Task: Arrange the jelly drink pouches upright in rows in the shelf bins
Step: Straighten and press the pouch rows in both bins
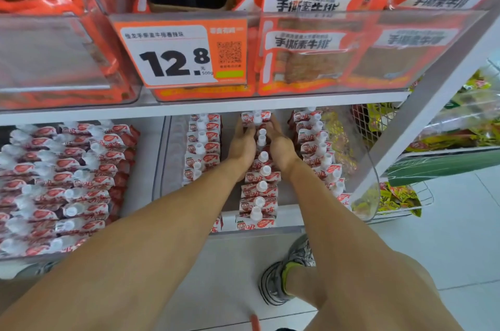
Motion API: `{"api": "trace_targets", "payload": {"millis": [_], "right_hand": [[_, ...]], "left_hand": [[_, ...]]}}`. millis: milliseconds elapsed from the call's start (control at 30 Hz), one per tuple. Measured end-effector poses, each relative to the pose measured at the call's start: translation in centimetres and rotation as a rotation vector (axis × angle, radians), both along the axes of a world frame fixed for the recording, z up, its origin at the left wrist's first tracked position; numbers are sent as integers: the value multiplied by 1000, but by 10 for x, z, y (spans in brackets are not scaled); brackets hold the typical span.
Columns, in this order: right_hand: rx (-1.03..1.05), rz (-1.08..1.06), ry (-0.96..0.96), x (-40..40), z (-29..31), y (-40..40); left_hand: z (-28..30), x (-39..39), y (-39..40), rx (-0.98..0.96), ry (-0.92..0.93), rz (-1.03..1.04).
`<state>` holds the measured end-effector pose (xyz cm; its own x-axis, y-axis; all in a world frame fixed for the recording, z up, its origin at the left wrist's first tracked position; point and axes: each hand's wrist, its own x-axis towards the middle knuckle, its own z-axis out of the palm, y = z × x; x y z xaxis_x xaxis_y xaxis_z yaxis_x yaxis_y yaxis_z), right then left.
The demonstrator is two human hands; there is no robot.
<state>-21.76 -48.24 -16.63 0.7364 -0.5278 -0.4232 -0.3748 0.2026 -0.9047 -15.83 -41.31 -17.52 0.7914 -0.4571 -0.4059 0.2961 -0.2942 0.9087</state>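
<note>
Red-and-white jelly drink pouches with white caps stand upright in three rows inside a clear shelf bin [365, 168] on the lower shelf. My left hand [242, 145] and my right hand [280, 145] press flat against either side of the middle row [259, 187], near its far end. Fingers of both hands reach the rearmost pouch [255, 117]. The left row [201, 146] and the right row [316, 141] stand apart from my hands. Whether the fingers grip a pouch or only press on it is unclear.
A second clear bin [151, 141] to the left holds several tightly packed pouches. The upper shelf carries orange snack packs and a price tag [178, 55] reading 12.8. A wire basket [405, 203] of yellow packets sits at the right. My shoe [286, 271] rests on the tiled floor.
</note>
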Motion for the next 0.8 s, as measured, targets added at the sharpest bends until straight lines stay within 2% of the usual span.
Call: {"api": "trace_targets", "payload": {"millis": [333, 500, 567, 700, 800], "right_hand": [[-44, 19, 16, -3, 10, -2], [-181, 235, 79, -46, 37, 6], [-201, 291, 156, -67, 49, 10], [-148, 491, 243, -108, 61, 26], [-238, 492, 258, -110, 51, 34]], "left_hand": [[12, -3, 3, 67, -76, -77], [42, -17, 38, 75, 16, -176], [58, -28, 67, 113, 133, -293], [77, -45, 105, 374, 102, -589], [80, -56, 99, 323, 225, -600]]}}
